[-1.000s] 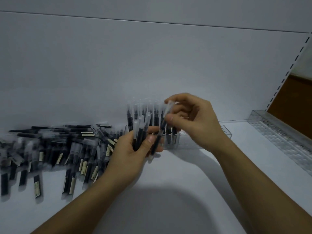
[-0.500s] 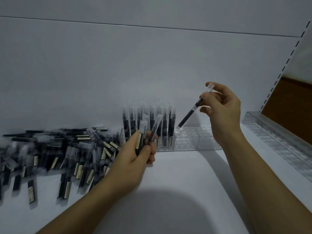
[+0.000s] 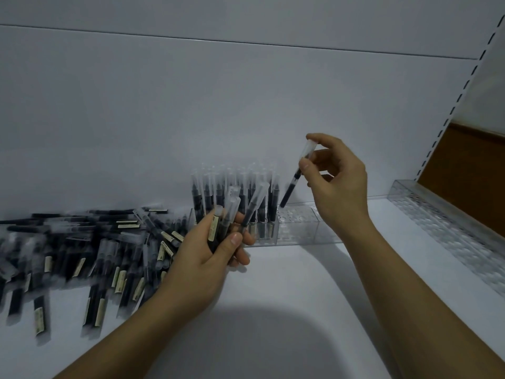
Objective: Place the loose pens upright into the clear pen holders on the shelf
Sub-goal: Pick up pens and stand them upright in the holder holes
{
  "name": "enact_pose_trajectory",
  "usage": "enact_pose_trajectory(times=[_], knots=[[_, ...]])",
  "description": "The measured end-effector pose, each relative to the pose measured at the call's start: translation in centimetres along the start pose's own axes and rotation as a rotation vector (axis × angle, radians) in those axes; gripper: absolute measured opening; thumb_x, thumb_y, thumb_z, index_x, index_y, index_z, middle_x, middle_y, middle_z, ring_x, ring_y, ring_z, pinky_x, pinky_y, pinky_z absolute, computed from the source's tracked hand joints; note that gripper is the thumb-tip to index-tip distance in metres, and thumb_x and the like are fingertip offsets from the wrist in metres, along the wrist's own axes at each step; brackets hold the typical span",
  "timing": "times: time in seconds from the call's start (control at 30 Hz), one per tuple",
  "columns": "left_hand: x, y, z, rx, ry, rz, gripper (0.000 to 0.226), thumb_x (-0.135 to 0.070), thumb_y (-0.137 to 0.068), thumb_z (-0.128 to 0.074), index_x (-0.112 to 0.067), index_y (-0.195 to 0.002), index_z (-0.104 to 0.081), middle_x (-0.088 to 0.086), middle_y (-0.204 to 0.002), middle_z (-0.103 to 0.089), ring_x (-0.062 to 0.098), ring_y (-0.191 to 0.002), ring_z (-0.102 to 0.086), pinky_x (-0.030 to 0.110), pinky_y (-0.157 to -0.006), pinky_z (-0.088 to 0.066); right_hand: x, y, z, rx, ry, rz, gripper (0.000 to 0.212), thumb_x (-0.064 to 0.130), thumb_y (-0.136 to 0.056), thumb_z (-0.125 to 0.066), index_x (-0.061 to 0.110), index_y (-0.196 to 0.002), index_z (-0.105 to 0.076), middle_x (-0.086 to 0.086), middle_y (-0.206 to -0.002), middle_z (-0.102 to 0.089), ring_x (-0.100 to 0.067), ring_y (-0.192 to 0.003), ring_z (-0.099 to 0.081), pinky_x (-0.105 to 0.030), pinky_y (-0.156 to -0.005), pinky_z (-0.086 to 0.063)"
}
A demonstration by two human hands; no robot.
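Insertion step: the right hand (image 3: 336,187) pinches one black, clear-capped plastic pen (image 3: 289,191) by its cap, other fingers spread, with the tip tilted just above the empty holes of the clear plastic pen holder (image 3: 297,228). Next, it likely needs righting and lowering into a free hole. The left hand (image 3: 207,258) clasps a bundle of like pens (image 3: 232,214) before the holder.

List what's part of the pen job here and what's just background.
Job: right hand pinching a single pen; left hand holding a pen bundle; loose pen pile; clear pen holder; standing pens in it.
Background: slotted upright; brown panel; clear textured strip at right, role unclear.
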State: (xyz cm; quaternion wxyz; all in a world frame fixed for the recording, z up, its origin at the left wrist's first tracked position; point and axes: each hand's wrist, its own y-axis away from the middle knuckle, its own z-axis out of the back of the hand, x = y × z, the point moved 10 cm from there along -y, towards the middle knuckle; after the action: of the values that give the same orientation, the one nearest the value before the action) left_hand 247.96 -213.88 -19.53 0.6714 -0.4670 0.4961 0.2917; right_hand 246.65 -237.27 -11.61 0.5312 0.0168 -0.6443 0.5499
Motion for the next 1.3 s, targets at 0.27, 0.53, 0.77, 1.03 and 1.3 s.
enact_pose_trajectory(times=[0.27, 0.53, 0.77, 1.03, 1.3], knots=[[0.6, -0.2, 0.4, -0.027, -0.037, 0.0, 0.025, 0.001, -0.1, -0.048, -0.016, -0.111, -0.062, 0.005, -0.09, -0.074, 0.017, -0.071, -0.067, 0.027, -0.068, -0.059, -1.0, 0.5, -2.1, 0.133, 0.099, 0.026, 0.045, 0.01, -0.096, -0.07, 0.027, -0.138, -0.064, 0.006, -0.092, -0.069, -0.009, -0.082, -0.066, -0.029, -0.083, -0.059], [0.7, -0.2, 0.4, -0.023, -0.043, 0.022, 0.023, 0.003, -0.101, -0.048, -0.006, -0.113, -0.065, 0.001, -0.092, -0.076, 0.011, -0.071, -0.068, 0.022, -0.067, -0.058, -1.4, 1.0, -3.4, 0.222, 0.178, 0.055, 0.049, 0.007, -0.097, -0.068, 0.027, -0.141, -0.06, 0.01, -0.091, -0.066, -0.002, -0.084, -0.062, -0.007, -0.076, -0.046], [0.6, -0.2, 0.5, -0.033, -0.018, 0.007, 0.021, 0.001, -0.101, -0.047, -0.015, -0.107, -0.059, 0.0, -0.095, -0.076, 0.015, -0.07, -0.065, 0.024, -0.065, -0.056, -1.6, 1.6, -4.1, 0.261, 0.248, 0.038, 0.05, 0.014, -0.098, -0.068, 0.027, -0.145, -0.056, 0.015, -0.095, -0.063, 0.0, -0.089, -0.063, -0.009, -0.073, -0.049], [0.9, -0.3, 0.8, -0.063, 0.027, 0.017, 0.017, -0.001, -0.102, -0.047, -0.015, -0.103, -0.056, 0.004, -0.095, -0.076, 0.018, -0.069, -0.063, 0.026, -0.061, -0.054, 3.2, 2.3, -2.9, 0.115, -0.026, 0.11, 0.017, 0.012, -0.096, -0.066, 0.017, -0.112, -0.065, 0.006, -0.074, -0.062, -0.014, -0.066, -0.059, -0.025, -0.059, -0.046], [0.4, -0.3, 1.0, -0.066, -0.033, -0.004, 0.016, -0.005, -0.102, -0.049, -0.017, -0.106, -0.059, 0.002, -0.094, -0.075, 0.027, -0.071, -0.066, 0.033, -0.063, -0.058, 4.9, 4.5, -6.5, 0.389, -0.076, 0.116, 0.04, 0.017, -0.086, -0.083, 0.018, -0.119, -0.061, 0.002, -0.071, -0.066, -0.018, -0.062, -0.065, -0.018, -0.058, -0.046]])
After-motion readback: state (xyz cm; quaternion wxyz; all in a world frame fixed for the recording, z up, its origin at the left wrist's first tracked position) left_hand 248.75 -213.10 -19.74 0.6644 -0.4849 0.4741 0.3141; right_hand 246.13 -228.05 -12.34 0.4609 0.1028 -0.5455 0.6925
